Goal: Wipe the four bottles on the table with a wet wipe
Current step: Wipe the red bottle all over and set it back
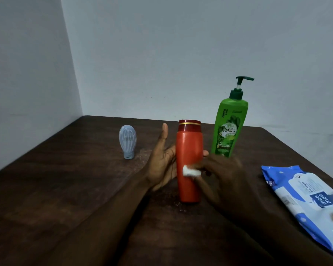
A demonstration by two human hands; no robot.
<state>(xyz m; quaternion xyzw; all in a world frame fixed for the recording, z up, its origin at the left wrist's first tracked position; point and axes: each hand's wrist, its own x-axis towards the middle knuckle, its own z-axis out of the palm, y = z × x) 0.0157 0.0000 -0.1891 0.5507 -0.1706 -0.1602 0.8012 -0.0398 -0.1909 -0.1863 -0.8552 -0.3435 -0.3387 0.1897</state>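
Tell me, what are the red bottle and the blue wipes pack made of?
Red bottle: probably smooth plastic, with a soft even sheen and a darker, glossier cap. Wipes pack: looks like thin plastic film, shiny, printed and wrinkled at the edges.

A plain domestic room is suggested. A dark brown wooden table (65,179) is set into a corner of bare, pale grey-blue walls (181,54), and toiletries are stood on it: a green plastic pump bottle of shampoo (229,131) and a blue-and-white pack of wet wipes (306,194).
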